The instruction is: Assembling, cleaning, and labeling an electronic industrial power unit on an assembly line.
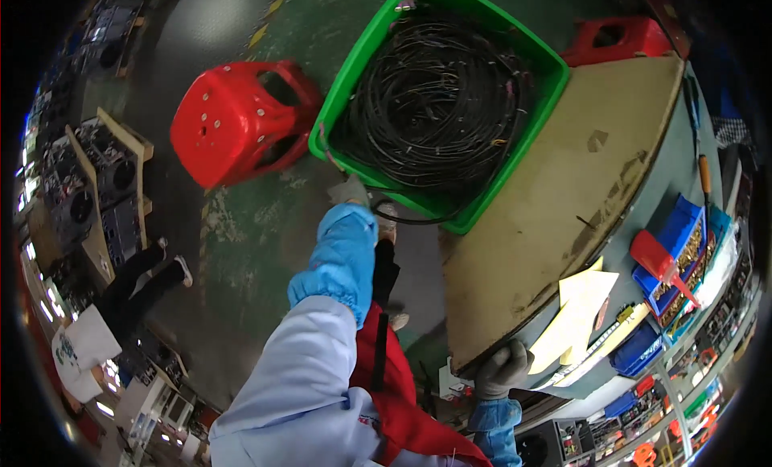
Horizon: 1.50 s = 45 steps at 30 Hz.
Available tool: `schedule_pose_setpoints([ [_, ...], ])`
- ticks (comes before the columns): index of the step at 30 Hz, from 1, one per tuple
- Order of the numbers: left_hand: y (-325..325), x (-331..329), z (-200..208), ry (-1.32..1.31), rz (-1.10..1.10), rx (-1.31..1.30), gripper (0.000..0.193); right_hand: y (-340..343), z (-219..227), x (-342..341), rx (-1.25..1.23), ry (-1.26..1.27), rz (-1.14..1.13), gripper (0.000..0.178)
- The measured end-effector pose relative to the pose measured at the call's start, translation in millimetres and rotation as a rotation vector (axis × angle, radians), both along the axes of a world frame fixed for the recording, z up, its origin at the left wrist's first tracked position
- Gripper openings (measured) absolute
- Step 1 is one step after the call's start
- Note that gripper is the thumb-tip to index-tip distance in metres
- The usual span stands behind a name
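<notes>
My left hand (349,192), in a grey glove and blue sleeve cover, reaches out to the near rim of a green plastic bin (515,165). Its fingers close on that rim, partly hidden by the wrist. Coiled black cables (434,105) fill the bin, and one loop hangs over its near side beside my left hand. Close to my body, my right hand (503,370), also gloved in grey, has its fingers curled at the edge of the workbench, by the corner of a brown board (555,201).
A red stool (233,121) stands left of the bin, another red stool (619,39) behind the board. On the bench lie yellow paper (575,314), a red bottle (653,256), blue parts trays (675,234) and a screwdriver (704,173). A person (88,350) is at far left.
</notes>
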<state>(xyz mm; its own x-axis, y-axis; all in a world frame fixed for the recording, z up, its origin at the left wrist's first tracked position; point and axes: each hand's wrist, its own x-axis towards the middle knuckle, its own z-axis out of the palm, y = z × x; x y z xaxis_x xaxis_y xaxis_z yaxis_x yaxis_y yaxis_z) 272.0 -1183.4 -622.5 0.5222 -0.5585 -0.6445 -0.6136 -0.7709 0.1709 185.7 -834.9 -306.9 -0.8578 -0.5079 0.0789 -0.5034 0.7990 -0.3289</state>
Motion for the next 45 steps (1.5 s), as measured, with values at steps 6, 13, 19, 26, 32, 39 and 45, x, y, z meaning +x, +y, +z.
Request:
schedule_pose_setpoints([
  [6, -56.1, 90.4, -42.0, 0.331, -0.146, 0.001, 0.041, -21.1, 3.0, -1.2, -0.088, -0.055, 0.076, 0.024],
  [13, -28.2, -16.7, 121.1, 1.133, 0.190, 0.242, 0.027, -16.5, 16.1, -6.9, -0.010, -0.028, 0.071, 0.024],
  [19, -13.2, -71.0, 294.5, 1.347, -0.505, 0.011, 0.024, -20.5, 13.0, -5.9, -0.098, -0.021, 0.013, 0.020],
  [26, -10.2, -26.6, 509.3, 2.090, -0.716, 0.056, 0.038, -16.8, 11.8, -7.1, -0.186, 0.070, 0.000, 0.020],
  [32, 60.1, 33.4, 598.8, 2.053, -0.696, 0.184, 0.037, -16.4, 26.7, -9.5, -0.233, -0.210, -0.137, 0.025],
  [39, 182.9, 66.0, 631.6, 1.989, -0.731, 0.209, 0.029, 7.6, 184.2, 122.9, -1.018, -1.082, 0.536, 0.094],
  [45, 313.7, 91.6, 615.8, 1.927, -0.776, 0.579, 0.031, 107.9, 180.9, 237.8, -1.170, -0.881, 0.094, 0.051],
])
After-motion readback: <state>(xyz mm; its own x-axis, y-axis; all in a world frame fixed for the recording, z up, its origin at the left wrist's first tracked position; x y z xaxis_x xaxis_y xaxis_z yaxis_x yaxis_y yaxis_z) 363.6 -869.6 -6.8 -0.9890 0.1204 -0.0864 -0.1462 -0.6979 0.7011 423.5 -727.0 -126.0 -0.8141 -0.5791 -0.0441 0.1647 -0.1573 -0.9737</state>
